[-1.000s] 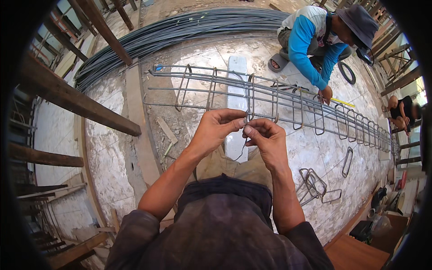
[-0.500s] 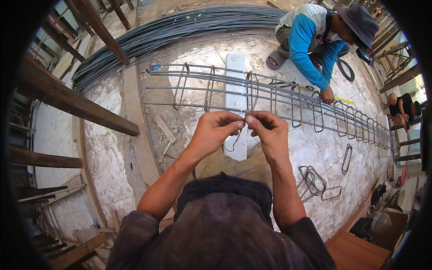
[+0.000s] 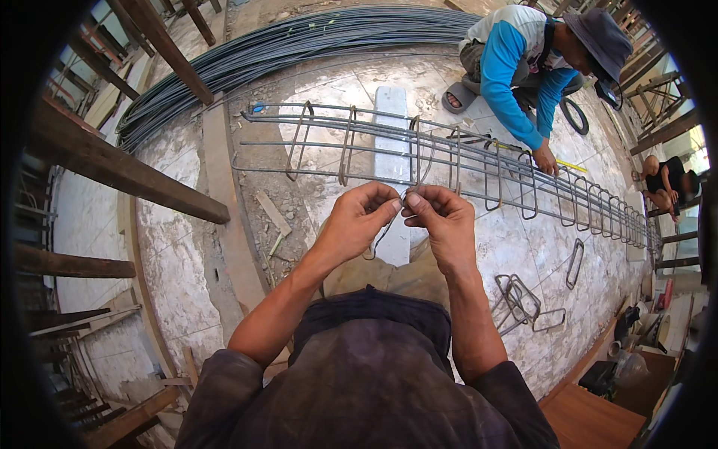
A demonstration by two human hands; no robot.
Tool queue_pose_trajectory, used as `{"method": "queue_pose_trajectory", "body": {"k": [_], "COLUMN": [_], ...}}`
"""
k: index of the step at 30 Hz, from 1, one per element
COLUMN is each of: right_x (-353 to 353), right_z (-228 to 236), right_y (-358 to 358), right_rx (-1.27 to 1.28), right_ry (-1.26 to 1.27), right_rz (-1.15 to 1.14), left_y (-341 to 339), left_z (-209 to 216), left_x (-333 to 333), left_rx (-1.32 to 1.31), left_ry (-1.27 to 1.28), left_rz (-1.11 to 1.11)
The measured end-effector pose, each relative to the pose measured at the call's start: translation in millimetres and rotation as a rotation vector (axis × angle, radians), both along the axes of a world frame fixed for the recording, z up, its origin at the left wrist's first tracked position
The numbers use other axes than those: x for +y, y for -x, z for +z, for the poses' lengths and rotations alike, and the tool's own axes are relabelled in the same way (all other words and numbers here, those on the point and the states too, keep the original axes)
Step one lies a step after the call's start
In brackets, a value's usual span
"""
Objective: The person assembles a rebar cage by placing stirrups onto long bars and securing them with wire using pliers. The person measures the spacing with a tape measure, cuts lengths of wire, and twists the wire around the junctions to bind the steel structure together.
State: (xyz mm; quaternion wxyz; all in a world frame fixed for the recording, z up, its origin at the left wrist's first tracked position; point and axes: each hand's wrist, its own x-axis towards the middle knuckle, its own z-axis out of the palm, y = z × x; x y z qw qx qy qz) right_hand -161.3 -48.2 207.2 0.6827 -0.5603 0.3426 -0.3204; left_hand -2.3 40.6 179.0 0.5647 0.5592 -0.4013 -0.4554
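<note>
Close together in front of my lap, my left hand (image 3: 357, 223) and my right hand (image 3: 444, 224) pinch a thin dark tie wire (image 3: 381, 237) between thumbs and fingertips. A loose end of it curves down below the left fingers. Just beyond my fingertips runs a long steel rebar cage (image 3: 346, 147), made of several straight bars with rectangular stirrups around them. The wire appears to lie by its near bar, but my fingers hide whether it loops around it. Under the cage is a pale, flat block (image 3: 391, 100).
At the right, a co-worker in blue sleeves (image 3: 502, 71) crouches, one hand on the cage. Loose stirrups (image 3: 521, 301) lie on the floor at my right. A big bundle of rebar (image 3: 247, 56) curves behind the cage. Wooden posts (image 3: 134, 168) slant in from the left.
Both hands have shifted very slightly left, still pinching the wire. Its hanging end has changed its curve.
</note>
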Motion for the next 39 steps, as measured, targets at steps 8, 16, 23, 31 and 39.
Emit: {"method": "queue_pose_trajectory", "body": {"k": [8, 16, 23, 31, 39], "right_x": [5, 3, 10, 9, 10], "right_z": [-3, -5, -3, -8, -14], "right_y": [-6, -6, -13, -14, -12], "right_rx": [0.033, -0.023, -0.032, -0.042, 0.006], "right_ry": [-0.028, -0.081, -0.118, -0.100, -0.059], "right_rz": [-0.018, 0.001, -0.016, -0.020, -0.004], "left_y": [10, 12, 22, 29, 15], "left_z": [1, 0, -12, -8, -10], "left_x": [0, 0, 1, 7, 20], "left_rx": [0.220, 0.286, 0.411, 0.404, 0.456], "left_ry": [0.045, 0.023, 0.074, 0.041, -0.112], "left_rz": [0.091, 0.108, 0.234, 0.242, 0.133]}}
